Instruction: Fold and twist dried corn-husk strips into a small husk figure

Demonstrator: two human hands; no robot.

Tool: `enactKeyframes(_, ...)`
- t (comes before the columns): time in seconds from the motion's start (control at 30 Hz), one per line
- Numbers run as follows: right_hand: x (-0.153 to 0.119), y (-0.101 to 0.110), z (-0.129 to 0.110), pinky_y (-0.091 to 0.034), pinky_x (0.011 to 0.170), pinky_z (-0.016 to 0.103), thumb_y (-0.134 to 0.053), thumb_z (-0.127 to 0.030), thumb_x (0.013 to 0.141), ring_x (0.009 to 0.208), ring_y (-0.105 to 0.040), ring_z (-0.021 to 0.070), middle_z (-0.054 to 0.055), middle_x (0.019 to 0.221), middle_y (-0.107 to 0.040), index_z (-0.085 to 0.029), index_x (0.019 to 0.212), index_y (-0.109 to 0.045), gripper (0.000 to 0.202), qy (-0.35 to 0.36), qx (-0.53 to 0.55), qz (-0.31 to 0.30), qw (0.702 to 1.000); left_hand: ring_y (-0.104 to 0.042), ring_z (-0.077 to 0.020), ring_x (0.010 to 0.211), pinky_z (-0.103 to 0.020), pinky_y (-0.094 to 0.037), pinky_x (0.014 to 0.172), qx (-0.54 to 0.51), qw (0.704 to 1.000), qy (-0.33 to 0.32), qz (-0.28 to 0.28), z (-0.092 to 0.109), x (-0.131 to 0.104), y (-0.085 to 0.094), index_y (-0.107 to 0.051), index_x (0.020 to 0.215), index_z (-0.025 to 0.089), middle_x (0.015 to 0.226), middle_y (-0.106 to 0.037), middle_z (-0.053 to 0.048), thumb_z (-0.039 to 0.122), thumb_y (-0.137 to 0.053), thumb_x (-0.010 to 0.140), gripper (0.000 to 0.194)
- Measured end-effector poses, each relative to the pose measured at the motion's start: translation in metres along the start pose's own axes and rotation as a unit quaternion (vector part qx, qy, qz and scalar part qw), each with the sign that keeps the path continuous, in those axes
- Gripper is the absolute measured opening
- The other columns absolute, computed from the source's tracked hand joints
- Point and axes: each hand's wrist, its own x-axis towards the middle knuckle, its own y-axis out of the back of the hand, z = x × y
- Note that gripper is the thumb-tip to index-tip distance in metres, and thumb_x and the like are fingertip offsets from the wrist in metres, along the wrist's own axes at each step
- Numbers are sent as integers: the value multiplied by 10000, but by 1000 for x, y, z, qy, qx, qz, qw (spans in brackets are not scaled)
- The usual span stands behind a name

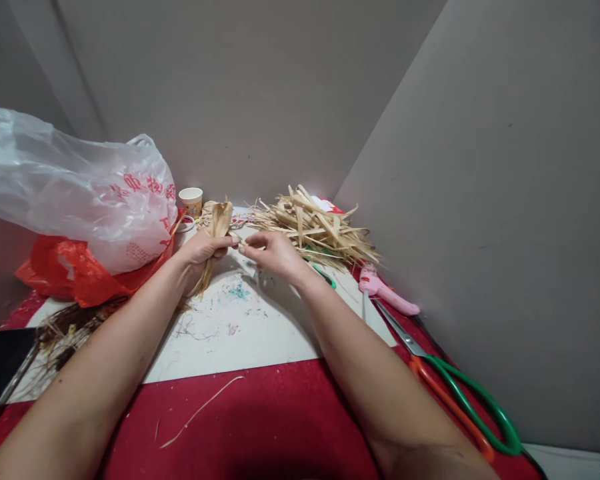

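My left hand (205, 250) is closed around a dry, straw-coloured husk piece (221, 217), whose wide end stands up above the fingers while a narrow end hangs below the palm. Thumb and finger of my right hand (273, 253) are pinched together, almost touching the left fingertips. A thin pale strip seems to run between the two sets of fingertips, too small to make out fully. Behind my right hand lies a heap of dry straw-coloured strips (320, 227).
A clear plastic bag (105, 200) and a red bag (75, 267) fill the left. A paper cup (191, 200) stands at the back. On the right are a pink glue gun (383, 290) and large scissors (445, 373). A stained white board (230, 340) covers the red cloth (260, 420).
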Motion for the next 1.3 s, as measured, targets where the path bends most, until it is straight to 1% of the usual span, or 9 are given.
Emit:
enactKeyframes(0.07,2,-8,1,-443,600,257,-605,-259,767,559,-567,127,25,645,-675,-149,677,-684,162,-6,20,-17,1000,-328,-13,395,-164,-186,378,-4,1000,11,-8,0,-1,-2,-610,713,108,539,-522,31,257,-851,549,328)
enactKeyframes(0.17,4,10,14,-430,588,260,-555,-216,779,550,-565,133,30,627,-670,-155,651,-668,182,-26,-19,39,999,-336,-7,408,-157,-199,375,-13,1000,20,8,1,-2,-1,-660,815,88,646,-601,-18,276,-827,613,322)
enactKeyframes(0.27,3,40,27,-456,689,318,-580,-193,757,703,-638,211,78,706,-697,-157,681,-690,138,-59,-162,110,979,-378,-20,428,-152,-225,363,-39,998,34,24,1,1,3,-681,904,78,722,-630,-52,305,-747,723,298)
enactKeyframes(0.37,1,48,27,-458,810,378,-637,-190,720,886,-655,278,126,871,-723,-160,809,-727,130,-70,-243,134,958,-432,-46,453,-155,-251,349,-78,995,53,14,-1,5,5,-686,937,79,761,-640,-68,302,-620,819,260)
enactKeyframes(0.47,1,27,13,-473,813,349,-627,-311,775,879,-655,234,104,941,-726,-165,923,-719,227,-21,-96,114,989,-470,-66,478,-165,-298,357,-89,994,66,-22,-3,6,2,-688,905,74,783,-656,-89,256,-554,836,237)
enactKeyframes(0.53,1,8,2,-478,734,308,-603,-399,796,764,-642,193,68,818,-717,-158,831,-702,264,3,39,72,997,-499,-79,496,-172,-332,379,-78,994,66,-45,-3,4,-3,-681,855,73,762,-660,-95,221,-556,822,197)
enactKeyframes(0.77,-2,-18,0,-408,570,253,-648,-405,721,507,-496,113,-23,507,-563,-181,582,-571,274,-18,298,32,954,-528,-78,495,-183,-387,448,-30,992,72,-103,-3,-5,-11,-681,754,70,705,-664,-84,224,-666,778,156)
enactKeyframes(1.17,2,-32,10,-469,524,235,-719,-290,603,561,-598,126,-11,661,-656,-192,746,-583,221,-148,470,85,866,-596,-138,520,-222,-450,451,-70,992,96,-38,-11,-3,-6,-683,765,89,666,-660,-101,271,-588,852,223)
enactKeyframes(1.3,4,-37,15,-419,466,191,-758,-304,574,536,-555,97,-15,665,-669,-191,776,-558,306,-143,480,124,856,-451,-66,401,-178,-314,361,-69,994,87,6,-16,3,-2,-668,779,85,617,-586,-41,268,-563,855,224)
